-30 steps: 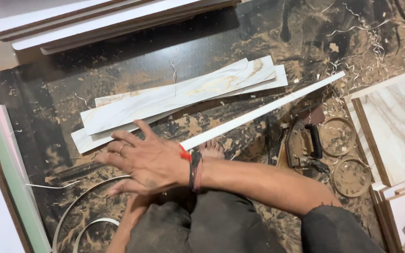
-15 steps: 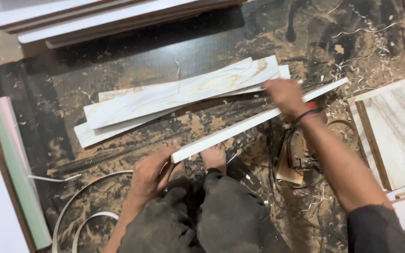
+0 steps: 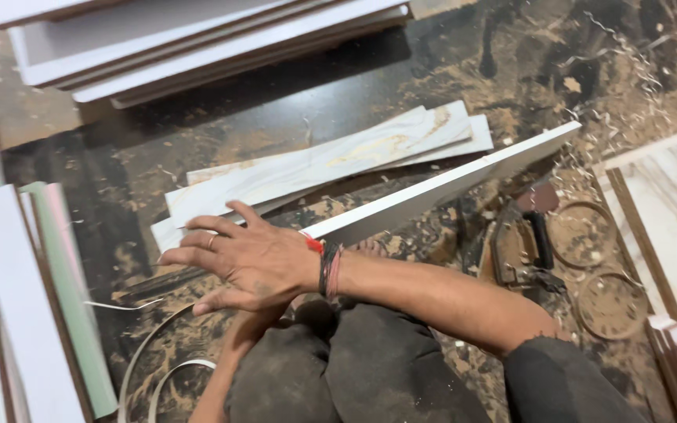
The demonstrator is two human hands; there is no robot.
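Covering the dark floor (image 3: 197, 141), sawdust lies among pale laminate strips (image 3: 331, 160).

Head view, steeply down, close.

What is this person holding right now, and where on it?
The right hand lies flat on the near end of the long white strip; a closed grip cannot be told. The left hand is hidden.
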